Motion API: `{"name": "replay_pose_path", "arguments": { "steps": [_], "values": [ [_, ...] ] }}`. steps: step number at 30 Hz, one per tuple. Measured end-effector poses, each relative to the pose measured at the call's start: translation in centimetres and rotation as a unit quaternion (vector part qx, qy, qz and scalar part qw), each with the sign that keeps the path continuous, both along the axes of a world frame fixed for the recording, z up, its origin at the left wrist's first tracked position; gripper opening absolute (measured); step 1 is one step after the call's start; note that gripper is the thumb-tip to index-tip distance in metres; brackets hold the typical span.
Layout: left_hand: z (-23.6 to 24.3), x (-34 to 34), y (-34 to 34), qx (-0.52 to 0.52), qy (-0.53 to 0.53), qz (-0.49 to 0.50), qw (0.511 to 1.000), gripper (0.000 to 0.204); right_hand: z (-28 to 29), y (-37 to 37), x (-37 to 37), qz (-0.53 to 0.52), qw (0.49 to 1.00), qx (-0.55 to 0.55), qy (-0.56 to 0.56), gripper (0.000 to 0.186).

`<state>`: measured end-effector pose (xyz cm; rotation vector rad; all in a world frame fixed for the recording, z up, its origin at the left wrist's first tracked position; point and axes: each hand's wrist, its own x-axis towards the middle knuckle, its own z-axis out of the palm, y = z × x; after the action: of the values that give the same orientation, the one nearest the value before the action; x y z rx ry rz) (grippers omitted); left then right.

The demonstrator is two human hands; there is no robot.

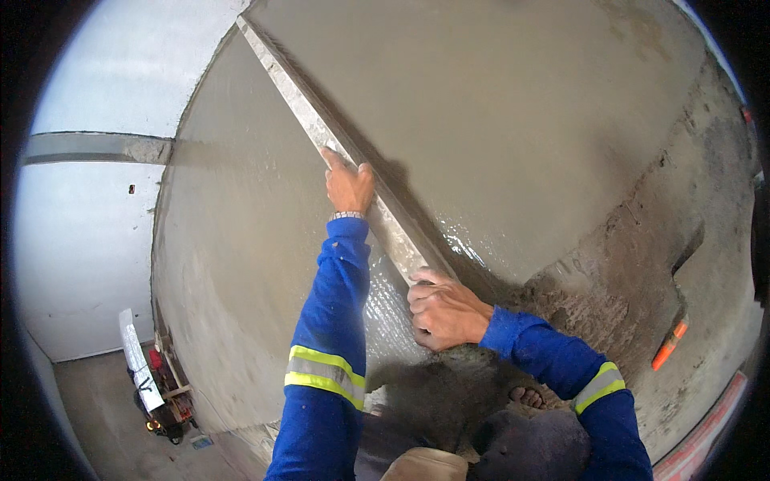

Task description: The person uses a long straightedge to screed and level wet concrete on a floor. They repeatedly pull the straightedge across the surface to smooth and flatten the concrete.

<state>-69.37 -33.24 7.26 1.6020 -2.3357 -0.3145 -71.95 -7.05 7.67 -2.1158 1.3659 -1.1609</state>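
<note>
Firmly curls right hand (447, 311) around the lower end of the long straightedge (319, 124), clasps it farther up with left hand (349, 188); holds it aslant across wet wall plaster (521, 136). Probably handles stiff, lightish, slippery; best gripped by both edges.

The long bar (309, 116) looks like dull, smeared metal; the cement (513, 136) is smooth with a wet gloss, rough and crumbly toward the right. The sleeves (327, 317) are matt cloth, the wristband (347, 215) metallic.
</note>
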Motion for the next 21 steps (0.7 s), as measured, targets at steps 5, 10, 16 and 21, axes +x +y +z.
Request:
{"name": "replay_pose_path", "arguments": {
  "steps": [5, 10, 16, 21],
  "values": [
    [0.5, -0.9, -1.3, 0.011, 0.021, -0.019, 1.0, 0.092, 0.0, -1.3, -0.8, -0.004, 1.0, -0.013, -0.01, 0.023],
    [0.0, -1.0, -0.6, -0.001, 0.01, -0.026, 1.0, 0.093, -0.1, -0.7, -0.9, -0.01, 1.0, 0.009, 0.006, 0.021],
    [-0.1, -1.4, -0.6, 0.015, 0.021, -0.031, 0.999, 0.093, 0.1, -0.1, -1.3, -0.005, 1.0, 0.005, 0.001, 0.02],
    [0.5, -2.5, -1.0, 0.007, 0.007, -0.012, 1.0, 0.093, -0.1, -1.0, -1.7, -0.027, 0.999, -0.024, 0.012, 0.025]
  ]
}}
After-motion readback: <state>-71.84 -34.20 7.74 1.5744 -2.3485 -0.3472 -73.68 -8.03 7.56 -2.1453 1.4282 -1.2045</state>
